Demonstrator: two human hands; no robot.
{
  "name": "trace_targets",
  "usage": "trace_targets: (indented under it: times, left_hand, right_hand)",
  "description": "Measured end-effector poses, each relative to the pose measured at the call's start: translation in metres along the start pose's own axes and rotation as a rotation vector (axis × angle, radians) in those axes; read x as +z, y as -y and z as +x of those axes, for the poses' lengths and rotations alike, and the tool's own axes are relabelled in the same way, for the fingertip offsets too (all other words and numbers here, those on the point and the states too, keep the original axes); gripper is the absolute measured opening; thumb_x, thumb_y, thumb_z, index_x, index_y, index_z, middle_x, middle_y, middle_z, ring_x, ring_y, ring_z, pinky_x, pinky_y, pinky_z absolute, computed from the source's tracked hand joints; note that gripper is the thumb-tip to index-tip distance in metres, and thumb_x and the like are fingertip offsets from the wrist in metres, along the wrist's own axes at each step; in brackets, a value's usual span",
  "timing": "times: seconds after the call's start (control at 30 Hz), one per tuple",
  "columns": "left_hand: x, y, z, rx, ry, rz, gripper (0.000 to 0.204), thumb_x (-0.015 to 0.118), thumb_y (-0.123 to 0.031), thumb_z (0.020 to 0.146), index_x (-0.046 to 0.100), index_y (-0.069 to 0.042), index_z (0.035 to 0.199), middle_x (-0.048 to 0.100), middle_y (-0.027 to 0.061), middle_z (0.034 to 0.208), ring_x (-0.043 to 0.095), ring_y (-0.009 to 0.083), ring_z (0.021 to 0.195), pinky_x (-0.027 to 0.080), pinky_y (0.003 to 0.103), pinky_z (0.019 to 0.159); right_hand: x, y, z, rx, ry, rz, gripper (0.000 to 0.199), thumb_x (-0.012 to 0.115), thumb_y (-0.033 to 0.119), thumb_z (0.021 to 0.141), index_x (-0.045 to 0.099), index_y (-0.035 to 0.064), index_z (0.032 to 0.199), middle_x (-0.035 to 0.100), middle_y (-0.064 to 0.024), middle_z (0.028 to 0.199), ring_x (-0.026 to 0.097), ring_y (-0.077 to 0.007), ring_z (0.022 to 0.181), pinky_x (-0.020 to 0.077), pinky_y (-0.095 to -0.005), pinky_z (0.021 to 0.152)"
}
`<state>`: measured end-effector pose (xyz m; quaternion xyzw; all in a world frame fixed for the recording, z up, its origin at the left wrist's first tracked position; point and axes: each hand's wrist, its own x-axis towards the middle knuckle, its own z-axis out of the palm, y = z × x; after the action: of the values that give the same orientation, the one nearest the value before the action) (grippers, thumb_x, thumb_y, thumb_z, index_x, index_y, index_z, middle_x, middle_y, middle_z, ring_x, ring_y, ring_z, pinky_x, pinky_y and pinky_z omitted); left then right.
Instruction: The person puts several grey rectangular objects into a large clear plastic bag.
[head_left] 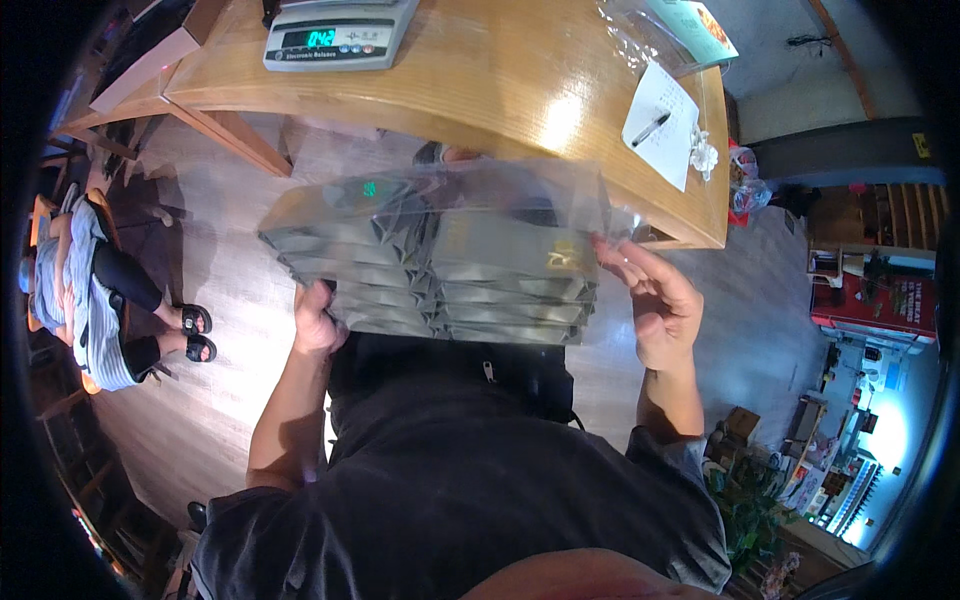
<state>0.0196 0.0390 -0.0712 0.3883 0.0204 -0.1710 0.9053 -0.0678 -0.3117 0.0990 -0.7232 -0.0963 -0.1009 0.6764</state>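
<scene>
In front of my body I hold up a clear plastic bag filled with grey foil-like pouches, stacked in two columns side by side. Gold print marks one pouch at the right. My left hand grips the lower left side of the bag, its thumb showing and the other fingers hidden behind. At the upper right, my right hand pinches the loose edge of the clear film between its fingertips.
Beyond the bag stands a wooden table with a digital scale, written paper, a black pen and clear plastic packaging. A seated person is at the left. Shelves and plants line the right.
</scene>
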Motion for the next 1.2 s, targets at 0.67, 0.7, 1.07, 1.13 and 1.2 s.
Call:
trace_targets:
  times: [0.67, 0.7, 1.07, 1.13, 1.2]
  left_hand:
    - [-0.003, 0.003, 0.005, -0.015, -0.176, 0.001, 0.080, 0.066, -0.054, 0.077, 0.043, -0.001, 0.132, 0.055, 0.0131, 0.123, 0.054, 0.0279, 0.113, 0.044, 0.041, 0.096]
    - [-0.003, 0.003, 0.005, -0.009, -0.186, 0.000, 0.080, 0.067, -0.053, 0.076, 0.043, -0.001, 0.132, 0.055, 0.0128, 0.122, 0.054, 0.0276, 0.112, 0.044, 0.041, 0.096]
    - [0.000, -0.007, 0.000, 0.018, -0.273, -0.067, 0.086, 0.077, -0.042, 0.072, 0.035, -0.001, 0.135, 0.051, 0.0128, 0.126, 0.053, 0.0259, 0.115, 0.045, 0.040, 0.095]
    - [0.006, -0.007, 0.001, 0.057, -0.281, -0.009, 0.082, 0.072, -0.046, 0.074, 0.038, -0.002, 0.134, 0.052, 0.0122, 0.125, 0.053, 0.0256, 0.114, 0.044, 0.040, 0.096]
    - [0.011, -0.007, 0.003, 0.081, -0.283, 0.025, 0.081, 0.070, -0.048, 0.075, 0.039, -0.002, 0.134, 0.051, 0.0122, 0.126, 0.052, 0.0256, 0.116, 0.043, 0.040, 0.097]
  right_hand:
    - [-0.076, -0.145, 0.331, -0.150, -0.248, -1.151, 0.026, 0.063, 0.027, 0.084, 0.069, 0.0063, 0.099, 0.068, -0.0167, 0.088, 0.067, -0.0321, 0.085, 0.0527, -0.0399, 0.073]
    - [-0.074, -0.155, 0.349, -0.137, -0.258, -1.178, 0.027, 0.063, 0.028, 0.083, 0.069, 0.0061, 0.097, 0.068, -0.0177, 0.087, 0.066, -0.0338, 0.085, 0.0524, -0.0409, 0.074]
    - [-0.084, -0.234, 0.452, 0.130, -0.355, -1.332, 0.039, 0.066, 0.038, 0.079, 0.070, -0.0004, 0.079, 0.067, -0.0226, 0.084, 0.065, -0.0391, 0.084, 0.0512, -0.0417, 0.077]
    - [-0.077, -0.230, 0.451, 0.059, -0.420, -1.293, 0.038, 0.066, 0.036, 0.079, 0.069, -0.0025, 0.078, 0.067, -0.0233, 0.082, 0.066, -0.0383, 0.082, 0.0514, -0.0420, 0.076]
    - [-0.075, -0.225, 0.439, 0.006, -0.575, -1.124, 0.036, 0.066, 0.031, 0.080, 0.066, -0.0046, 0.079, 0.067, -0.0230, 0.079, 0.066, -0.0364, 0.078, 0.0518, -0.0421, 0.074]
